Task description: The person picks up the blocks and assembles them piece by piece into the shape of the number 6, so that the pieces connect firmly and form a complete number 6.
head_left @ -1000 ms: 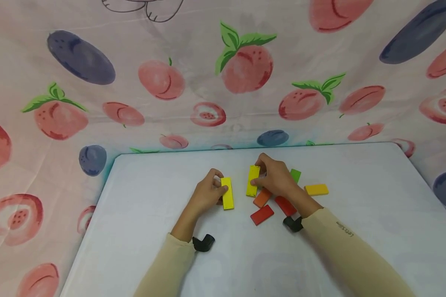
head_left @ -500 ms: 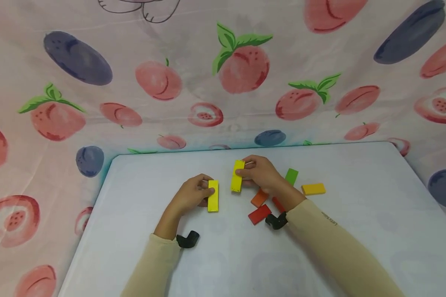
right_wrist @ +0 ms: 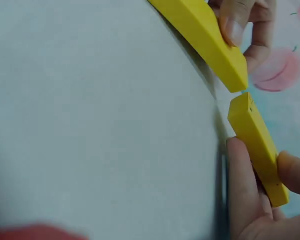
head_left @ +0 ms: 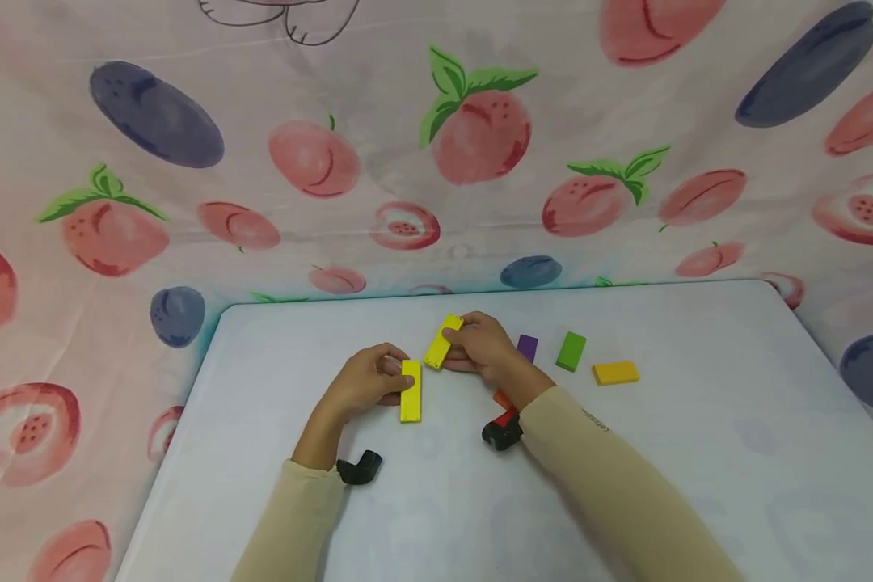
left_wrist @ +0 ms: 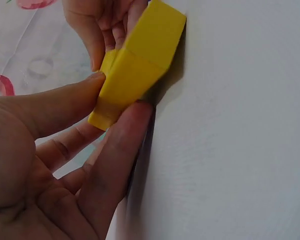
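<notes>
Head: yellow block (head_left: 439, 349) in right hand (head_left: 483, 344), sleeve lettering (head_left: 595, 419) (illegible)

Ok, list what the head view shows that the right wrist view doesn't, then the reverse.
Only the head view: the purple block, green block, orange-yellow block and partly covered orange block.

Only the right wrist view: a finger of the right hand set against its yellow block, opposite the thumb.

Both: the left hand pinching the other yellow block, the right hand pinching its own, the white table, the fruit-print cloth, and something red, blurred in the wrist view.
</notes>
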Demonstrator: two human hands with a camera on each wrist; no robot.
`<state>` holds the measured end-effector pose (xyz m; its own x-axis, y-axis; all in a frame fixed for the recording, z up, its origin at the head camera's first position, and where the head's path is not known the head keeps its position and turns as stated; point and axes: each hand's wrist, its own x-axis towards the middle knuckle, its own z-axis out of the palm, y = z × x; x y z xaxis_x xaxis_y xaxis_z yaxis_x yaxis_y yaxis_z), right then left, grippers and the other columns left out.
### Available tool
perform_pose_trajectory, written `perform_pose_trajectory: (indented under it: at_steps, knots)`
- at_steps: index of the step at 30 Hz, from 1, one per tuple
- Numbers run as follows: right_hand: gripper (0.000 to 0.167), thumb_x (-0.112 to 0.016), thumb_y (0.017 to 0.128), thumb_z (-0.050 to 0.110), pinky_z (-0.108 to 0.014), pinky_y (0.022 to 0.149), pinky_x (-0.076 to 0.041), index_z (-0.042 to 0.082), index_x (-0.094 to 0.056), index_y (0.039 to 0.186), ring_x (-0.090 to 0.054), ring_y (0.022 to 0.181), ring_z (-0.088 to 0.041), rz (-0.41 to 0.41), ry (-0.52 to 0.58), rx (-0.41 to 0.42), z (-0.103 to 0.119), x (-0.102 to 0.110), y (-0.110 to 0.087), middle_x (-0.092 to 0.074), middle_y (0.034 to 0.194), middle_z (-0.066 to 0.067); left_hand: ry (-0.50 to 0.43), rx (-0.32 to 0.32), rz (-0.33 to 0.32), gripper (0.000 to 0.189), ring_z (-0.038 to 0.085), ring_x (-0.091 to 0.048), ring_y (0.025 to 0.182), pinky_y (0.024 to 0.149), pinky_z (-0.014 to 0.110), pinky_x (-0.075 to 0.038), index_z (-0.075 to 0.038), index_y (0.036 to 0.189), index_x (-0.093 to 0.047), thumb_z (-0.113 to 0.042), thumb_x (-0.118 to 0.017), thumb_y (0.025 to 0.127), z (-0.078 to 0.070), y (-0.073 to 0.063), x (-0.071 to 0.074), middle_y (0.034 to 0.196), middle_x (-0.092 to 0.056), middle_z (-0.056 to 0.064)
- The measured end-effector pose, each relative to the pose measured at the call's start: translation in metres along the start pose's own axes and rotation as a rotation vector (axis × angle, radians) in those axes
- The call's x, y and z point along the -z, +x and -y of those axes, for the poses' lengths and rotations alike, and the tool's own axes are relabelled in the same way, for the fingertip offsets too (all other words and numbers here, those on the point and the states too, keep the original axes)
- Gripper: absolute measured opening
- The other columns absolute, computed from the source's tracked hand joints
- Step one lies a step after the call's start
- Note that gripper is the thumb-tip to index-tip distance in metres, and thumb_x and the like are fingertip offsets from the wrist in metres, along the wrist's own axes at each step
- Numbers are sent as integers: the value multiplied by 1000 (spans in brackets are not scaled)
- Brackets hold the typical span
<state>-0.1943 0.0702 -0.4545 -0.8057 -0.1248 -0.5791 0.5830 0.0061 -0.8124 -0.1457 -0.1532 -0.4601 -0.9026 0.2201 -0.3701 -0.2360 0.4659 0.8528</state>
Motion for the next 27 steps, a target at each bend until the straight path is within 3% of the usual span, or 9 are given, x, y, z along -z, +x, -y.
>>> perform_pose_trajectory:
  at_steps: [8, 11, 19, 27]
  knots:
    - [47, -71, 98, 33, -30, 68, -62, 19, -52, 138, -75, 75, -23, -111, -179, 28, 2, -7, 12, -66, 120, -12, 69, 4, -2, 34, 20, -72, 67, 66, 31, -62, -12, 117, -69, -20, -83, 86, -4, -1, -4, 86, -67, 10]
    - [47, -72, 97, 35, -30, 66, -62, 19, -52, 136, -75, 69, -21, -117, -193, 39, 2, -9, 16, -67, 116, -12, 86, 15, -18, 34, 19, -71, 65, 65, 30, -61, -13, 116, -70, -20, -84, 86, -5, -2, -6, 82, -67, 8]
    - [44, -75, 94, 36, -31, 60, -61, 19, -54, 130, -72, 57, -19, -142, -240, 63, 0, -11, 21, -67, 87, -12, 189, 30, -59, 32, 17, -69, 59, 60, 28, -55, -14, 114, -70, -22, -84, 86, -10, -4, -9, 74, -64, 6]
    - [40, -76, 94, 35, -29, 59, -60, 20, -53, 124, -73, 58, -18, -141, -317, 70, 2, -12, 20, -69, 85, -10, 170, 20, -59, 33, 16, -70, 62, 64, 28, -59, -15, 120, -70, -21, -81, 89, -10, -5, -9, 80, -66, 7]
